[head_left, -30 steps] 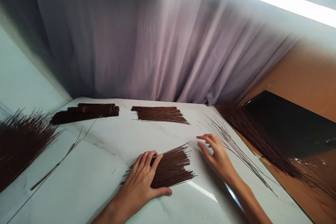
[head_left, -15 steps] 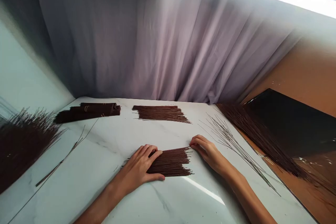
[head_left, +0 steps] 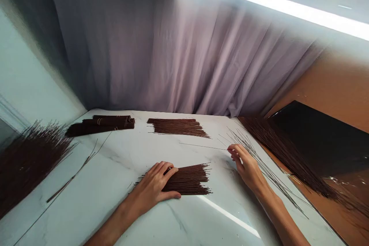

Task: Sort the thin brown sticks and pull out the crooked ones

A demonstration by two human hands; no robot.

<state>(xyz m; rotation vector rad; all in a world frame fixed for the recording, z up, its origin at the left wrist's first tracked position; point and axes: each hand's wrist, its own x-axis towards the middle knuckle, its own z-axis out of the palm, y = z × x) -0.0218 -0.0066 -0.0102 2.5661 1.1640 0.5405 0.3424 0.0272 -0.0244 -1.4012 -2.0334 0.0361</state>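
Note:
My left hand [head_left: 154, 185] lies on the left end of a flat pile of thin brown sticks [head_left: 188, 179] on the white marble table [head_left: 115, 161], its fingers curled over the sticks. My right hand [head_left: 245, 163] is off to the right of that pile, pinching a single thin stick [head_left: 201, 146] that points left across the table. Just beside my right hand lies a loose fan of thin sticks [head_left: 259, 163].
A second flat pile of sticks [head_left: 177, 127] lies further back. Tied dark bundles [head_left: 100, 124] sit at the back left. A big heap of sticks [head_left: 27, 159] fills the left edge, another long heap [head_left: 285, 152] the right edge. A grey curtain hangs behind.
My right hand left the right end of the near pile, moved right and back, and now pinches a single stick. My left hand stays on the pile.

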